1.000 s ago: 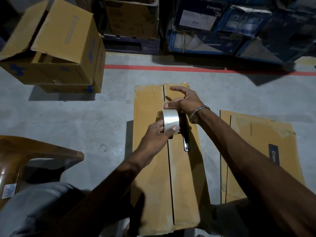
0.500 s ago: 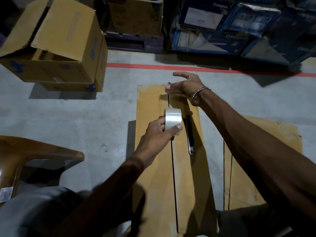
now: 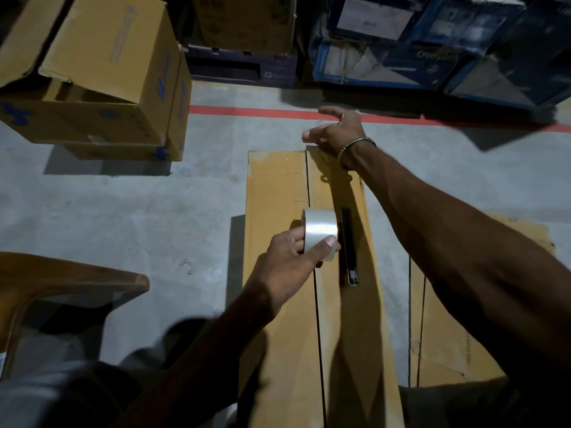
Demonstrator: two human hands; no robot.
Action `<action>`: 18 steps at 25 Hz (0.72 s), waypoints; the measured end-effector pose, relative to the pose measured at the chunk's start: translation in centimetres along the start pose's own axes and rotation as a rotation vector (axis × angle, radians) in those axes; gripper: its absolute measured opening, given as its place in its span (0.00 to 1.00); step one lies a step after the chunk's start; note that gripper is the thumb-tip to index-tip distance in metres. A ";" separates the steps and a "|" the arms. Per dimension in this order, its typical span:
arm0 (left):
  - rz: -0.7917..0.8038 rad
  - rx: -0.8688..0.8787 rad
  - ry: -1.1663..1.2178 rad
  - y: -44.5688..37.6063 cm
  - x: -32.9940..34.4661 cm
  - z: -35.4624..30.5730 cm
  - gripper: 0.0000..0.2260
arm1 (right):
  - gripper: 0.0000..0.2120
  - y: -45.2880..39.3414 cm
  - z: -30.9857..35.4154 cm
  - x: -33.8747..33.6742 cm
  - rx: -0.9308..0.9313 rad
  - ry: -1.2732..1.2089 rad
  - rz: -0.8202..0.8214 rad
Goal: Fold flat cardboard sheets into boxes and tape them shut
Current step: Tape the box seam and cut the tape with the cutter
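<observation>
A long brown cardboard box (image 3: 278, 186) lies in front of me with its two top flaps meeting along a dark middle seam. My left hand (image 3: 290, 261) grips a roll of clear tape (image 3: 319, 233) standing on the seam near the box's middle. My right hand (image 3: 335, 132) reaches past the box's far end with fingers spread, its wrist over the far edge; whether it pinches the tape's end I cannot tell. A black utility knife (image 3: 349, 245) lies on the right flap beside the roll.
Flat cardboard sheets (image 3: 448, 341) lie on the concrete floor to the right. Two stacked brown boxes (image 3: 102, 75) stand at the far left, the upper one with open flaps. Blue cartons (image 3: 401, 47) line the back behind a red floor line (image 3: 247, 111). A brown chair (image 3: 61, 279) is at my left.
My right hand has moved from the middle of the box along the seam to beyond its far end. The left hand has stayed on the roll.
</observation>
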State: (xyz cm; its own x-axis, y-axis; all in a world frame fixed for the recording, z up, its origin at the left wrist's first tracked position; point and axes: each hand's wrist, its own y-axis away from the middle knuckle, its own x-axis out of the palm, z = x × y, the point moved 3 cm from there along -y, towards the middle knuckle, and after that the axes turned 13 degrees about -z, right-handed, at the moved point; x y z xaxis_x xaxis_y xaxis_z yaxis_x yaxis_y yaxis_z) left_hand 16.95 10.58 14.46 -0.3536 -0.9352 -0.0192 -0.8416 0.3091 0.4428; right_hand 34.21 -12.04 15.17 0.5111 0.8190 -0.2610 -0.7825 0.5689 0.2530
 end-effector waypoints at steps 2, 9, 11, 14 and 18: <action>-0.021 0.008 -0.002 -0.1 0.1 0.2 0.20 | 0.37 -0.9 -0.1 0.5 -0.027 0.036 -0.002; 0.013 -0.002 -0.053 0.0 0.7 1.2 0.20 | 0.36 -4.0 -0.8 0.8 -0.051 0.122 0.042; -0.001 0.001 -0.063 0.0 0.8 1.4 0.19 | 0.35 -4.3 -1.3 0.9 -0.050 0.140 0.063; -0.008 0.003 -0.073 -0.3 0.6 1.7 0.17 | 0.34 -4.9 -1.9 1.5 -0.053 0.212 0.111; -0.019 0.029 -0.095 -0.3 0.5 2.0 0.21 | 0.34 -5.8 -2.5 1.9 -0.046 0.435 0.159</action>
State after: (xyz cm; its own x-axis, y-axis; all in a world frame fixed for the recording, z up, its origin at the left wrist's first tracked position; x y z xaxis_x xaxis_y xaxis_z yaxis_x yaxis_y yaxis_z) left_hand 16.24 10.35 12.53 -0.3734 -0.9207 -0.1133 -0.8597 0.2976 0.4151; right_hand 38.80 -13.99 10.89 0.1947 0.7826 -0.5913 -0.8591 0.4269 0.2822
